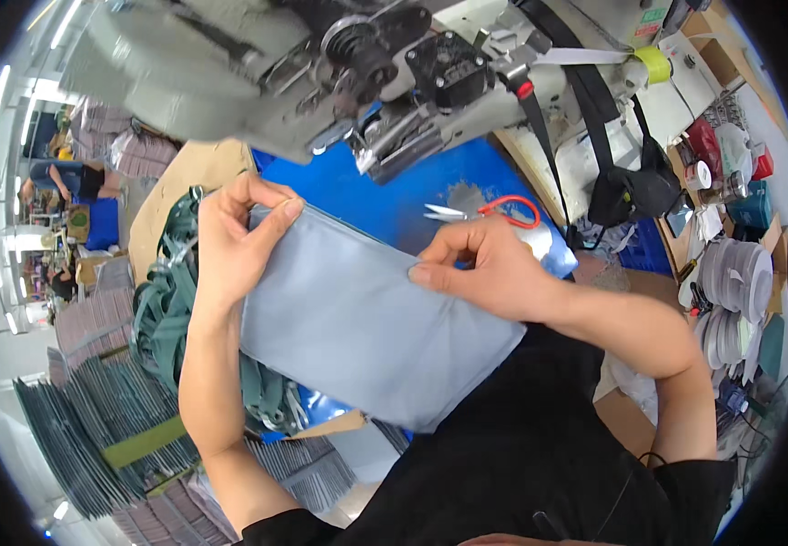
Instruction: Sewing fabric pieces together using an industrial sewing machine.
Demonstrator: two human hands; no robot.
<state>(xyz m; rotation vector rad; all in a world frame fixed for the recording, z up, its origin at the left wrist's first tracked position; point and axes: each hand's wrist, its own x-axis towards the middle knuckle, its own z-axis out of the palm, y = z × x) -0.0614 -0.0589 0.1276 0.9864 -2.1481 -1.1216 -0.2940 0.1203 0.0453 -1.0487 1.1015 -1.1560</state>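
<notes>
A light blue-grey fabric piece [367,337], layered along its top edge, hangs held up in front of the person's black top. My left hand [244,237] pinches its top-left corner between thumb and fingers. My right hand [471,264] grips the top edge farther right, with the thumb on the near face and the fingers curled. Beyond the fabric, red-handled scissors [512,205] lie on the blue work surface [330,177]. A pile of dark green straps [162,318] sits beside my left forearm, partly behind the fabric.
A sewing machine [371,68] overhangs the work surface. Stacked flat pieces [112,428] stand at lower left, white rolls of tape [735,278] at right. Another person [71,177] is in the background at far left, near more bundles.
</notes>
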